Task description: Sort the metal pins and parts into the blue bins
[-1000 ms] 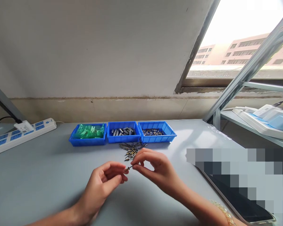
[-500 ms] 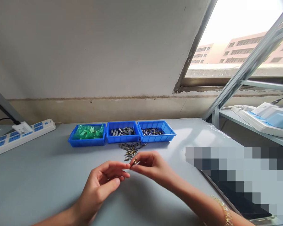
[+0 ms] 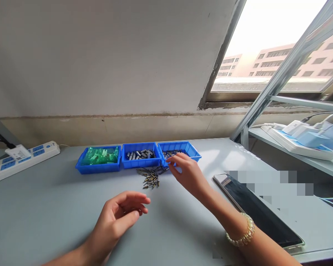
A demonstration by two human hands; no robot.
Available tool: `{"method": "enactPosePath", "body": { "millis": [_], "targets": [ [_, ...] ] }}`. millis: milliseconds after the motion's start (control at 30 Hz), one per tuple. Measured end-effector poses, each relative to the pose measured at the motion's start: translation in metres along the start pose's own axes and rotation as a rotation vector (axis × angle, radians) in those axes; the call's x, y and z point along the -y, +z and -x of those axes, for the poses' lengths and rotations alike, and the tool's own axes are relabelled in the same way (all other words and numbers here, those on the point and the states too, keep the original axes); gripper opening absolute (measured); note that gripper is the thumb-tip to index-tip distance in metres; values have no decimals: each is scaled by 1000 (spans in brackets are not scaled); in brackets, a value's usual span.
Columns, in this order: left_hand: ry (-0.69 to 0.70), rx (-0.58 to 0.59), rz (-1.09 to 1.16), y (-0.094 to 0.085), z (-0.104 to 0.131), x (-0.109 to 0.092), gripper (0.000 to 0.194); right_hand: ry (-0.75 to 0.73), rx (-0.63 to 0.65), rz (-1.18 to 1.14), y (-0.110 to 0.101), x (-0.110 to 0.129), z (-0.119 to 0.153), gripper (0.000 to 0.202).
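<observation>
My left hand (image 3: 118, 218) hovers over the grey table with its fingers curled but apart and nothing between them. Over the front edge of the right blue tray (image 3: 194, 150) is my right hand (image 3: 187, 171), its thumb and forefinger close together at the tray's thin metal pins (image 3: 170, 153); whether they pinch anything is too small to tell. A loose pile of metal pieces (image 3: 151, 177) lies in front of the trays. Short metal cylinders (image 3: 141, 153) fill part of the middle blue tray (image 3: 141, 163). The left blue tray (image 3: 98, 169) holds a green plastic bag (image 3: 100, 156).
A white power strip (image 3: 44, 153) lies at the table's left. At the right are a dark-screened tablet (image 3: 261, 210) and a metal shelf (image 3: 302, 159) with another power strip (image 3: 319, 149). The wall (image 3: 113, 74) stands behind the trays.
My right hand has moved away from my left hand, forward to the right tray. The small metal piece it held is no longer visible. The view has shifted slightly to the right.
</observation>
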State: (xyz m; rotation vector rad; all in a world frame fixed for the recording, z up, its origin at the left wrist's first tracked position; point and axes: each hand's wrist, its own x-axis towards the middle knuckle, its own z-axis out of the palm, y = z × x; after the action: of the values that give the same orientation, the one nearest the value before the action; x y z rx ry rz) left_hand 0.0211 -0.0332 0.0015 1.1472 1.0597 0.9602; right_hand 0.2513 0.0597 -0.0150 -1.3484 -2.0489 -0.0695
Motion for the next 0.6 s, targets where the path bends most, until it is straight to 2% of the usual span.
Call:
{"method": "enactPosePath", "body": {
  "millis": [67, 200, 367, 600],
  "targets": [
    [2, 6, 1, 0, 0, 0, 18, -46, 123, 29, 4, 4, 4, 21],
    [17, 13, -16, -2, -1, 2, 18, -84, 236, 109, 10, 4, 6, 27],
    [18, 19, -40, -3, -2, 2, 17, -153, 304, 189, 11, 4, 6, 28],
    [18, 22, -54, -2, -1, 1, 16, -292, 347, 218, 1, 17, 7, 29]
  ]
}}
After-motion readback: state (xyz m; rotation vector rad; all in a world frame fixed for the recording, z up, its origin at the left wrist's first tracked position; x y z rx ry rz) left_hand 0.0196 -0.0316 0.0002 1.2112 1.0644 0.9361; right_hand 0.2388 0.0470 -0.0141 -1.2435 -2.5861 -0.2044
